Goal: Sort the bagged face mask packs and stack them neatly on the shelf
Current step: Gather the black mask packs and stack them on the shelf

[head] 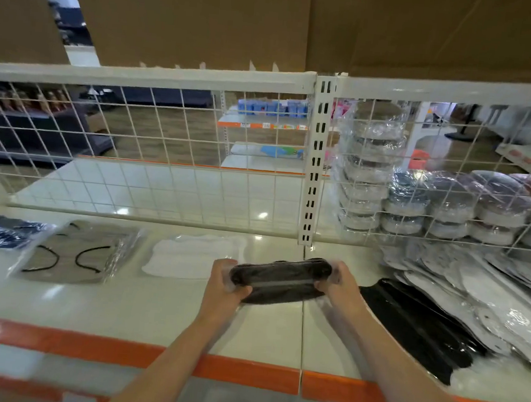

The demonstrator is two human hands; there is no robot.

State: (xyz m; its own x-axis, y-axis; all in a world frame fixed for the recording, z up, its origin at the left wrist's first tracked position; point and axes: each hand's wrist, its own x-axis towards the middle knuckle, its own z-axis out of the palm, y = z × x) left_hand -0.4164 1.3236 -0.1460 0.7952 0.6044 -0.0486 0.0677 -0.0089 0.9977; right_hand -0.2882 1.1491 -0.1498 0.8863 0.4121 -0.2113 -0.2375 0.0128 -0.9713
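Observation:
A bagged pack of black face masks (pixel 279 280) is held just above the white shelf (pixel 149 313), gripped at both ends. My left hand (pixel 225 283) clasps its left end and my right hand (pixel 338 287) its right end. Laid flat along the shelf to the left are a white mask pack (pixel 192 255), a grey mask pack with black ear loops (pixel 80 252) and a dark blue mask pack (pixel 3 232). To the right lies a pile of black mask packs (pixel 420 326), and beyond it a heap of white and grey packs (pixel 488 293).
A white wire-grid back panel (pixel 165 152) with a slotted upright post (pixel 316 160) closes the shelf's far side. Behind the grid at right stand stacks of wrapped round items (pixel 436 201). An orange strip (pixel 241 373) runs along the shelf's front edge. Cardboard (pixel 210 17) hangs overhead.

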